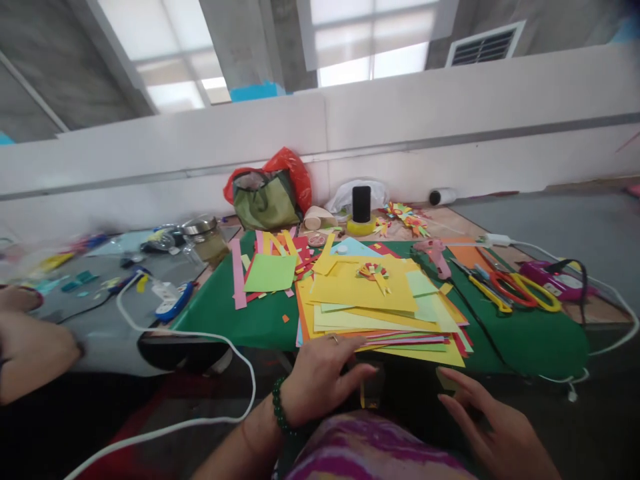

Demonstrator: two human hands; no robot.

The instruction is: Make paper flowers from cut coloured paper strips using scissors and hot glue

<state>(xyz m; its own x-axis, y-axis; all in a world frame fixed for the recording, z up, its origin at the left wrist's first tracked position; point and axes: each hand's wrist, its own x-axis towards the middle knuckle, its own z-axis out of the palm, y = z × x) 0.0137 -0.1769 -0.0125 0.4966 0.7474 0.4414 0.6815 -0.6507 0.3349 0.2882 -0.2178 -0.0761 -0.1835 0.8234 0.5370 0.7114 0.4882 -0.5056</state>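
Observation:
My left hand, with a green bead bracelet on the wrist, rests its fingers at the front edge of a stack of coloured paper; the thumb stands apart from the fingers. On the yellow top sheet lies a small paper rosette in red, yellow and green with two yellow tails. My right hand hovers in front of the table edge, right of the stack, thumb and forefinger apart. Nothing is clearly seen in it; its other fingers are partly hidden.
Scissors and a yellow-handled cutter lie right, near a pink glue gun. Paper strips and a light green sheet lie left. A phone stands behind. A white cable hangs at left, beside another person's arm.

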